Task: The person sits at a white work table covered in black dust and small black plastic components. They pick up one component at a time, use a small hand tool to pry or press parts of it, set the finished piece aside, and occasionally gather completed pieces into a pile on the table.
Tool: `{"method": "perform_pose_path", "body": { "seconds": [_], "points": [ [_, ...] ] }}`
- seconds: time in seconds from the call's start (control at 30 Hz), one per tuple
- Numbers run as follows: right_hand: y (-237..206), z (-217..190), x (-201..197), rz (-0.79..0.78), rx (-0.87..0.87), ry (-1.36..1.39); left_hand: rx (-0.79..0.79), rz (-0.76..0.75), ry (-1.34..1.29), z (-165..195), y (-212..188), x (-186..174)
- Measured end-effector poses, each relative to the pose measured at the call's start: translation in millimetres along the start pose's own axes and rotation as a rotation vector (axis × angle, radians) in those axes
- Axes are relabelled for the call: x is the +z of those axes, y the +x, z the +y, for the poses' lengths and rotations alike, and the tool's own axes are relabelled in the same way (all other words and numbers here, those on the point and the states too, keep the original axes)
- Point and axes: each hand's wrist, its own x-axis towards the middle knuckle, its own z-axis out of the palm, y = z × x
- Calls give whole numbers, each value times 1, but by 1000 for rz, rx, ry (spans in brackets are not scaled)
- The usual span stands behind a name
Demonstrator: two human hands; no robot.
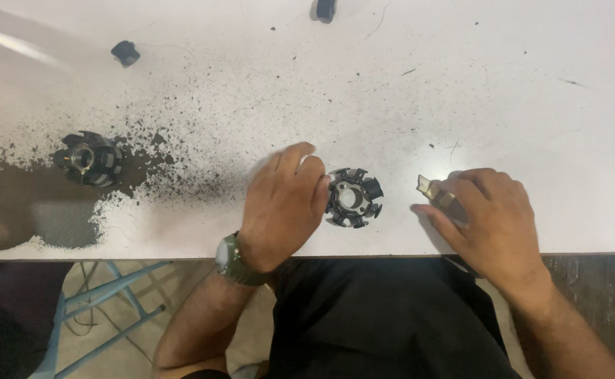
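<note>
Our left hand [283,207] curls over the left edge of a black toothed stator ring [354,198], fingertips touching it near the table's [504,91] near edge. Our right hand [493,217] grips a small flat metal blade [435,193], pointed toward the ring but apart from it. The ring's teeth look bare. Far left, a second ring [88,158] sits amid black grit [181,133], seemingly untouched.
</note>
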Motion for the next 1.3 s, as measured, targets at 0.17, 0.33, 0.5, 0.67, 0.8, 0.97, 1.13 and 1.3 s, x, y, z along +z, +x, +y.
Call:
{"method": "perform_pose_path", "body": {
  "seconds": [0.17,0.33,0.5,0.67,0.8,0.97,1.13,1.3],
  "points": [
    [7,5,-1,-39,-19,-51,418,238,9,2,-8,5],
    [-1,7,12,102,-14,-58,271,-29,-134,7,-5,22],
    [-12,5,33,255,-64,409,185,44,-202,13,-14,39],
    [-23,-21,48,248,-50,559,99,165,-287,21,-24,54],
    [-15,-34,51,231,-78,486,58,233,-379,24,-26,60],
    [-7,-44,47,195,-81,351,44,277,-438,25,-31,63],
    [-4,-47,44,191,-92,308,53,299,-411,26,-29,62],
    [1,-46,41,152,-75,370,75,289,-341,27,-29,56]
  ]
}}
